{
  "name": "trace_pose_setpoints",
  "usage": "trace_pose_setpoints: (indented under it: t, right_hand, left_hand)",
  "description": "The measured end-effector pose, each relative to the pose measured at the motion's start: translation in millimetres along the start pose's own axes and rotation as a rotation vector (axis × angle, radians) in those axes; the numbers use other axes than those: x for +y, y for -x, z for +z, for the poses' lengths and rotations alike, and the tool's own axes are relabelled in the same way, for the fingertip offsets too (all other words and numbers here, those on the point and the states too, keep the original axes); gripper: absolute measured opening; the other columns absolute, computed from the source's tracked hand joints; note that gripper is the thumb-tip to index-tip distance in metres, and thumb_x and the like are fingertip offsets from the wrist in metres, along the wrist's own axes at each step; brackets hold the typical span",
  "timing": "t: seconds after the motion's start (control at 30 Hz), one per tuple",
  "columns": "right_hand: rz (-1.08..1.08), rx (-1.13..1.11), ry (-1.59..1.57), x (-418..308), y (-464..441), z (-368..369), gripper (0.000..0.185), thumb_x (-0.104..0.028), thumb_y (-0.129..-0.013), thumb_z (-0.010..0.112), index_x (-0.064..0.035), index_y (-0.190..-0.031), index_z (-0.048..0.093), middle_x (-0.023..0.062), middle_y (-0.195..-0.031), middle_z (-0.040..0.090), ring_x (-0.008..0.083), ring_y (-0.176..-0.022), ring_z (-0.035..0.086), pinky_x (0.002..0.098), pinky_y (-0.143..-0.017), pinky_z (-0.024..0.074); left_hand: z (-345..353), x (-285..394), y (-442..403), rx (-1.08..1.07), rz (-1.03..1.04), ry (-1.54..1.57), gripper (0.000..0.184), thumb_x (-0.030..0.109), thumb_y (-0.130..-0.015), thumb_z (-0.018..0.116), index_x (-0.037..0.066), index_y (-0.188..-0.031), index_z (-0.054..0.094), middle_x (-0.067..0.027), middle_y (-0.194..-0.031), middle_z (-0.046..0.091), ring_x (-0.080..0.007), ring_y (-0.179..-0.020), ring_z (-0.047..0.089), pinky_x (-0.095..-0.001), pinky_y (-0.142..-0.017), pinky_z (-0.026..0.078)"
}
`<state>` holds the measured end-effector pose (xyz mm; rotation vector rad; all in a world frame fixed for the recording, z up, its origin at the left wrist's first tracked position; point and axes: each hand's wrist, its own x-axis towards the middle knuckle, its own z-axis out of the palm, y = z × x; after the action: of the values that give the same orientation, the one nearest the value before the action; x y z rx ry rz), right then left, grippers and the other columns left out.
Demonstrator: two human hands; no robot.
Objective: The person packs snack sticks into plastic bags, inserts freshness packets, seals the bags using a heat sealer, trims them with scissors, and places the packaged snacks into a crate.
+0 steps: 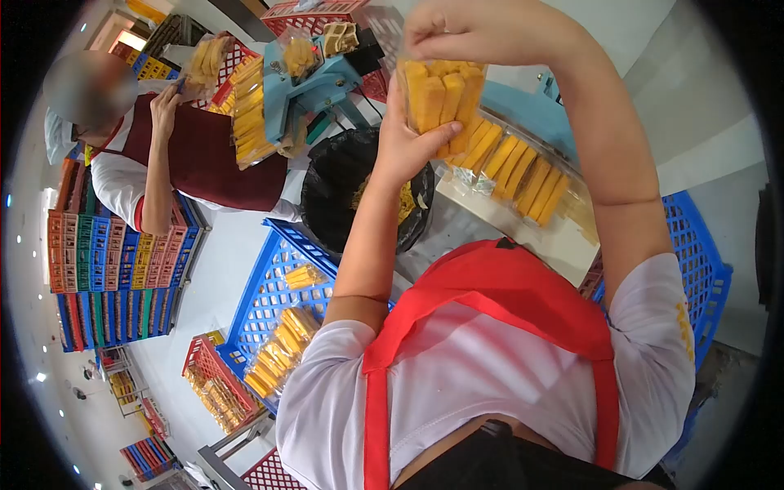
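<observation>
My left hand (pixel 404 139) is wrapped round a clear bag of yellow sticks (pixel 441 98), held upright with the thumb across its front. My right hand (pixel 445 33) is closed at the bag's top edge; what its fingers pinch, if anything, is too small to name. Just below and to the right, a row of packed yellow sticks (pixel 510 167) lies in clear wrap on a pale board (pixel 482 211). A blue-green machine (pixel 531 110) stands behind the bag, partly hidden by my right arm.
A black-lined bin (pixel 327 180) stands left of my left forearm. Blue crate (pixel 245 314) and red crate (pixel 204 351) hold packs. At the upper left a co-worker (pixel 196 147) in a dark apron stands by another blue-green machine (pixel 314 94). Stacked crates (pixel 106 253) are behind.
</observation>
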<state>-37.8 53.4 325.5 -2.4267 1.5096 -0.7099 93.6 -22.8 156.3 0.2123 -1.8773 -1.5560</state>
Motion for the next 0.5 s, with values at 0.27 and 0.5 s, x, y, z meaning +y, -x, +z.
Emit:
trace_pose_setpoints:
  t: [0.27,0.5]
  right_hand:
    - [0.428,0.879,-1.115,83.1,63.9,99.6,0.043,-0.037,-0.087,0.041,-0.0067,-0.116,0.042,0.0099,-0.1,0.054,0.0217,-0.081,0.056,0.0384,-0.071,0.0461]
    - [0.366,0.189,-2.249,35.5,62.4,163.6,0.056,-0.047,-0.085,0.035,-0.0015,-0.117,0.038,0.0181,-0.109,0.049,0.0381,-0.085,0.056,0.0449,-0.063,0.0508]
  left_hand:
    - [-5.7,-14.0,10.6,0.165,0.075,0.874,0.06,0.022,-0.072,0.066,0.007,-0.12,0.033,-0.0063,-0.113,0.047,-0.0219,-0.106,0.046,-0.0397,-0.09,0.037]
    - [-14.5,-30.4,11.1,0.004,0.009,1.029,0.067,0.038,-0.068,0.068,0.008,-0.119,0.038,-0.0052,-0.116,0.046,-0.0227,-0.108,0.045,-0.0399,-0.091,0.037]
